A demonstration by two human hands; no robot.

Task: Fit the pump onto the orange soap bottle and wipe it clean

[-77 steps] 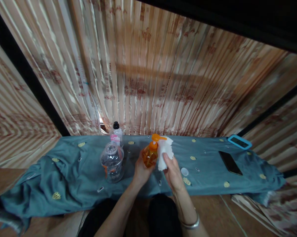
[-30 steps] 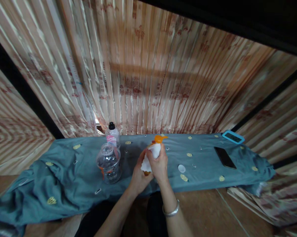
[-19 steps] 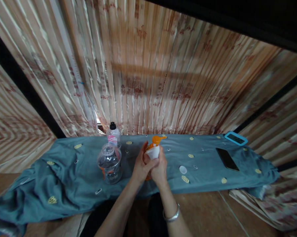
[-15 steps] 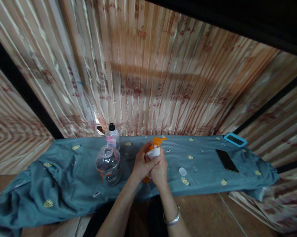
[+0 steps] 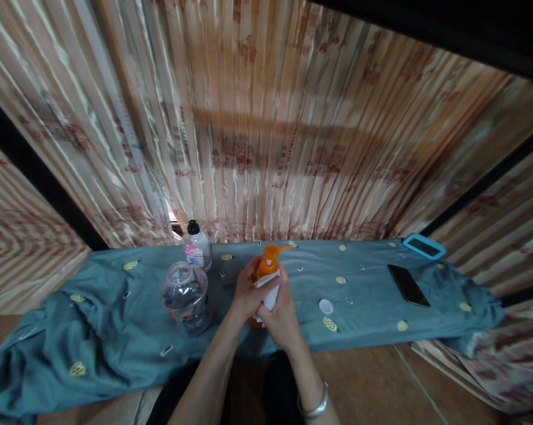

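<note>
**Clasping a translucent orange plastic pump bottle [image 5: 267, 269] between left hand [image 5: 247, 293] and right hand [image 5: 283, 317]**

Closed around the bottle from both sides, with fingers curled, left thumb across a folded white tissue-like sheet [image 5: 271, 298] and right thumb at its lower edge. Pressed with it against the bottle's front. Tilted slightly, with orange pump head [image 5: 270, 252] uppermost and spout pointing right. Held at the near middle of a blue-green cloth [image 5: 368, 319] patterned with yellow ovals. Too covered to tell: contact between base and cloth.

On the right wrist, a silver-coloured metal bangle [image 5: 316, 407].

To the right on the cloth, near the hands, a small round white disc [image 5: 325, 306]. Farther along, a flat black phone [image 5: 408, 286], then, at the far corner, a rounded light-blue-framed device [image 5: 424, 247] with dark display.

Left of the hands, upright, a clear wide-bodied plastic jar [image 5: 185, 295] with open mouth and orange marking. Just behind, a clear plastic bottle with black cap and pink-and-white label [image 5: 198, 251]. Cannot tell: touching or apart.

Beyond, a pleated beige curtain [image 5: 252, 147] with reddish-brown print. Below, dark-clad legs [image 5: 284, 389] above brown tiled floor [image 5: 368, 383].
</note>
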